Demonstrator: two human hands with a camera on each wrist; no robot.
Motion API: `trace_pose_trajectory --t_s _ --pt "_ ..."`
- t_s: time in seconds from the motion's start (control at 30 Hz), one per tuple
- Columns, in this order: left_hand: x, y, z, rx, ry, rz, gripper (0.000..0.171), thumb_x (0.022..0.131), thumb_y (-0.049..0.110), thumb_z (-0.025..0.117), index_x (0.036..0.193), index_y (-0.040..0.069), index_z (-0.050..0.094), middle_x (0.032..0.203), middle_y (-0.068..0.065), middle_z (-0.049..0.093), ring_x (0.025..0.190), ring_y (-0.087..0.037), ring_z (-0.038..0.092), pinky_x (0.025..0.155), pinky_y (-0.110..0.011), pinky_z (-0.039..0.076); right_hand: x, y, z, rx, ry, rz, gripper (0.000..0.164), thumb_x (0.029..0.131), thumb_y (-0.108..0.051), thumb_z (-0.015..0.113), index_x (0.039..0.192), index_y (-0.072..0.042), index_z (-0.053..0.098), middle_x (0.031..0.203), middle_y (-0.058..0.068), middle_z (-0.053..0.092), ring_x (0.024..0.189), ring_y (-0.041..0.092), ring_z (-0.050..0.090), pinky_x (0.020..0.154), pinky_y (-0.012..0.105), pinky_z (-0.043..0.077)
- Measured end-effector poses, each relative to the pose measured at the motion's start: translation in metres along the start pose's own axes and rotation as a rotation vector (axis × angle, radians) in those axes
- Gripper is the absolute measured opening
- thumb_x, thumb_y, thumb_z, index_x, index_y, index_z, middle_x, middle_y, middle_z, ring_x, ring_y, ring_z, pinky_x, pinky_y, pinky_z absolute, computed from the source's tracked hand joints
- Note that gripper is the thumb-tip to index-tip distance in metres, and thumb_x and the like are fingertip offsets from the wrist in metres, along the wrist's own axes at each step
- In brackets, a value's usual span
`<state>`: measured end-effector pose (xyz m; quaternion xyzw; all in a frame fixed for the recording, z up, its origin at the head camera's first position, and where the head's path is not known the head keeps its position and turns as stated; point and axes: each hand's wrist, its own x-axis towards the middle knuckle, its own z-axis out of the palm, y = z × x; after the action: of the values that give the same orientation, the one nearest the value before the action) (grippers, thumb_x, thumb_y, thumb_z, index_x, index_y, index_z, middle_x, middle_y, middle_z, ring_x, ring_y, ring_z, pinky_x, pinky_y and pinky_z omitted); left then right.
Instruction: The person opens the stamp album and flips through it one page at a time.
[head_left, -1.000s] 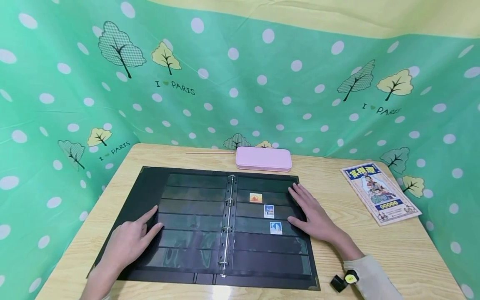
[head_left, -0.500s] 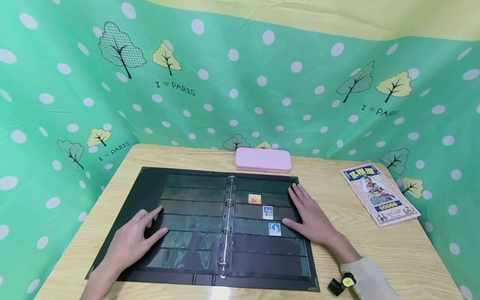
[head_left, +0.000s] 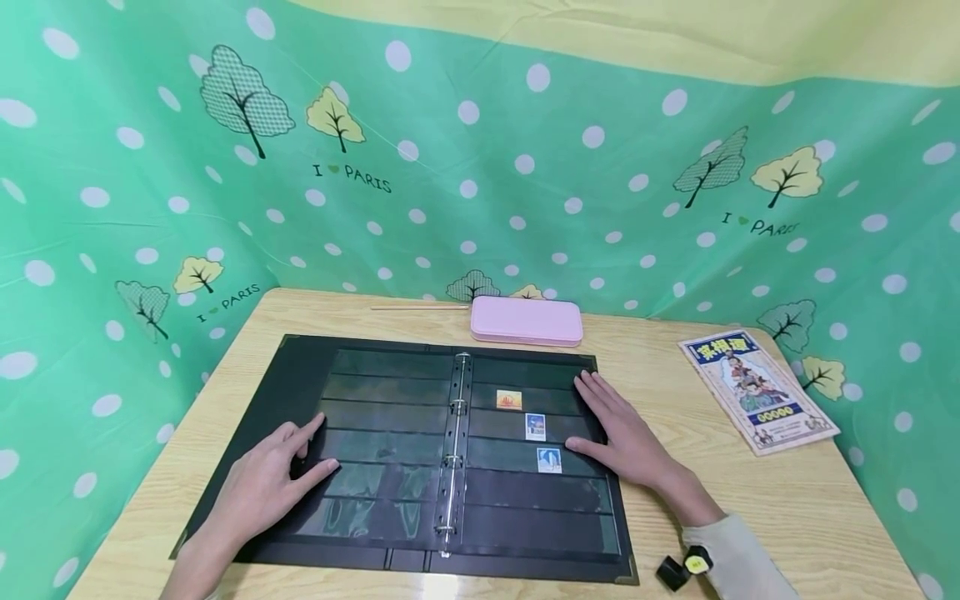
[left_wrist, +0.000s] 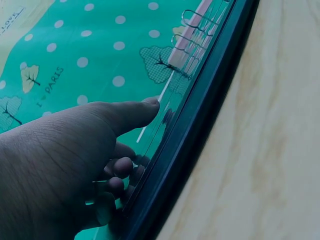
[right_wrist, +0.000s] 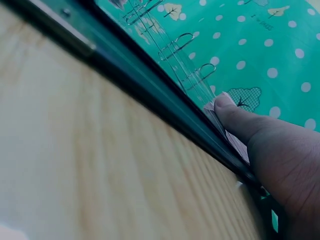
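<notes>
A black ring-binder stamp album [head_left: 300,375] lies open on the table, with metal rings [head_left: 454,433] down its middle. Three stamps sit in the right page's clear strips: an orange one [head_left: 508,400], a blue one [head_left: 536,427] and a light-blue one [head_left: 549,460]. The left page's strips show no stamps. My left hand [head_left: 255,487] rests at that page's outer edge, index finger and thumb extended. My right hand [head_left: 626,437] lies spread over the right page's outer edge, thumb tip close to the light-blue stamp. In the left wrist view, the left hand's thumb [left_wrist: 132,115] reaches over the album.
Behind the album are a pink case [head_left: 527,320] and a thin stick [head_left: 420,307]. A printed booklet [head_left: 757,392] lies at the right of the wooden table [head_left: 660,350]. A green patterned cloth [head_left: 420,217] hangs around the back and sides. A small black object [head_left: 672,573] is beside the right sleeve.
Over the first half second my left hand shifts slightly right onto the page edge, and my right thumb moves left toward the light-blue stamp. Since then both hands stay nearly still.
</notes>
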<state>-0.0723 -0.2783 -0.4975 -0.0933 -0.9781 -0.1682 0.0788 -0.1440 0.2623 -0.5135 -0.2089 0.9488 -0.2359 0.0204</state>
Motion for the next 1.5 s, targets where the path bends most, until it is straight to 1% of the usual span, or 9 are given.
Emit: trace_pose_trajectory --t_s 0.53,0.77,0.97,1.1,1.17,1.23,1.3,1.4,1.5 --pt "-0.002 -0.001 -0.002 -0.003 -0.031 -0.032 0.076 0.098 0.052 0.083 0.155 0.003 0.065 0.089 0.007 0.048 0.064 -0.006 0.034 0.054 -0.026 0.03 0.002 -0.006 -0.002 0.064 0.02 0.006 0.092 0.102 -0.048 0.079 0.176 -0.016 0.034 0.181 0.014 0.031 0.169 0.043 0.021 0.127 0.073 0.028" --pt "-0.003 -0.002 -0.002 -0.011 -0.024 -0.034 0.073 0.099 0.05 0.083 0.154 0.004 0.066 0.09 0.007 0.05 0.063 -0.005 0.034 0.054 -0.027 0.03 -0.001 -0.008 -0.001 0.099 0.039 0.001 0.088 0.101 -0.043 0.083 0.175 -0.024 0.039 0.18 0.021 0.029 0.163 0.051 0.028 0.118 0.08 0.035" --pt "-0.002 0.0 -0.001 -0.024 -0.015 -0.02 0.072 0.1 0.05 0.082 0.152 0.003 0.067 0.09 0.008 0.051 0.063 -0.005 0.034 0.054 -0.026 0.03 -0.003 -0.008 -0.001 0.153 0.142 -0.017 0.087 0.096 -0.031 0.09 0.172 -0.028 0.046 0.155 0.021 0.053 0.14 0.045 0.051 0.105 0.072 0.048" --pt "-0.001 0.0 -0.001 -0.021 -0.011 -0.02 0.071 0.1 0.05 0.081 0.152 0.003 0.067 0.089 0.008 0.051 0.063 -0.005 0.035 0.054 -0.026 0.03 -0.002 -0.01 -0.002 0.308 0.161 -0.012 0.091 0.097 -0.025 0.089 0.174 -0.025 0.041 0.161 0.011 0.057 0.145 0.039 0.054 0.115 0.057 0.046" --pt "0.0 0.001 -0.001 -0.017 -0.014 -0.025 0.072 0.1 0.05 0.081 0.152 0.003 0.067 0.089 0.007 0.051 0.063 -0.006 0.035 0.054 -0.026 0.03 -0.002 -0.01 -0.002 0.388 0.147 0.002 0.094 0.099 -0.023 0.088 0.177 -0.022 0.034 0.171 0.009 0.05 0.155 0.032 0.049 0.122 0.037 0.042" --pt "0.0 0.001 -0.001 -0.019 -0.015 -0.027 0.071 0.1 0.049 0.082 0.152 0.003 0.067 0.089 0.007 0.051 0.063 -0.006 0.035 0.054 -0.026 0.03 -0.001 -0.009 -0.003 0.474 0.146 0.009 0.099 0.099 -0.018 0.087 0.178 -0.018 0.027 0.177 0.01 0.041 0.156 0.018 0.047 0.115 0.02 0.041" --pt "0.0 0.001 -0.001 -0.022 -0.012 -0.025 0.07 0.1 0.048 0.082 0.151 0.002 0.067 0.089 0.007 0.051 0.063 -0.006 0.035 0.054 -0.026 0.03 -0.001 -0.008 -0.005 0.575 0.157 0.005 0.103 0.099 -0.009 0.085 0.179 -0.015 0.021 0.18 0.015 0.032 0.142 0.01 0.059 0.102 0.013 0.048" --pt "0.0 0.001 0.0 -0.026 -0.001 -0.017 0.068 0.1 0.045 0.083 0.15 0.002 0.069 0.088 0.008 0.051 0.063 -0.005 0.035 0.053 -0.026 0.03 0.0 -0.007 -0.008 0.765 0.193 -0.023 0.108 0.096 0.01 0.08 0.179 -0.01 0.014 0.182 0.023 0.017 0.112 0.003 0.071 0.083 0.016 0.059" --pt "0.0 0.001 0.0 -0.027 0.002 -0.013 0.066 0.1 0.044 0.084 0.149 0.002 0.069 0.088 0.008 0.051 0.063 -0.004 0.035 0.053 -0.026 0.03 0.001 -0.007 -0.013 0.935 0.237 -0.046 0.107 0.096 0.021 0.071 0.179 -0.008 0.009 0.182 0.029 0.006 0.094 0.005 0.075 0.078 0.019 0.062"
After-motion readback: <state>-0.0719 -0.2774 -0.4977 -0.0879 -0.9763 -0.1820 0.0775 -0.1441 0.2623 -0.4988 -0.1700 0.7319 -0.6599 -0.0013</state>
